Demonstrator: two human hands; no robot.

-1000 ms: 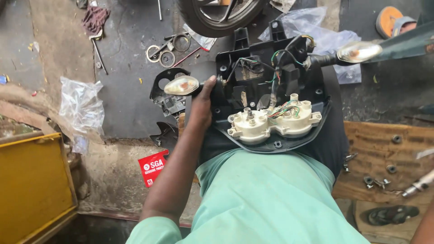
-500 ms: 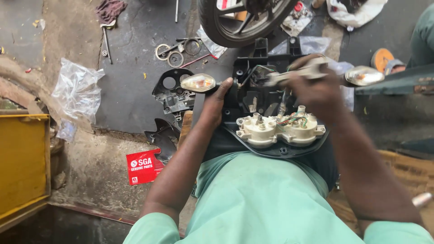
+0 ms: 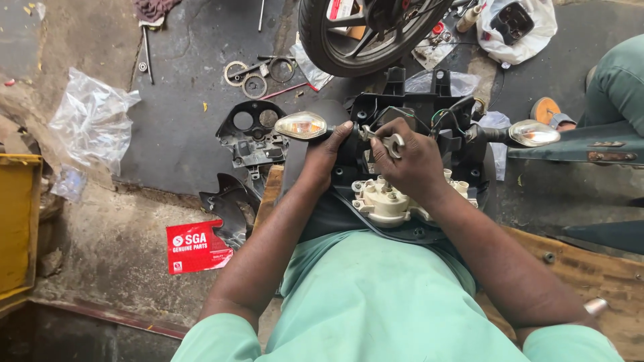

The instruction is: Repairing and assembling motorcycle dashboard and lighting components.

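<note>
A black motorcycle headlight cowl (image 3: 429, 110) rests on my lap, its inner side up. Its white instrument-cluster back (image 3: 386, 201) with bulb sockets faces me. My left hand (image 3: 327, 149) grips the cowl's left edge, just beside the clear left turn signal (image 3: 302, 125). My right hand (image 3: 406, 157) is closed on a small metal spanner (image 3: 391, 143), held over the cowl's middle above the white cluster. The right turn signal (image 3: 533, 133) sticks out to the right.
A motorcycle wheel (image 3: 365, 33) stands just beyond the cowl. Black plastic panels (image 3: 251, 137), metal rings (image 3: 255, 86), a red packet (image 3: 194, 247) and a clear plastic bag (image 3: 90, 121) lie on the floor at left. A yellow crate (image 3: 17, 221) stands far left. Another person's leg (image 3: 614, 84) is at right.
My right hand has come into view with the spanner and moved down onto the cowl's middle. My left hand has stayed on the left edge.
</note>
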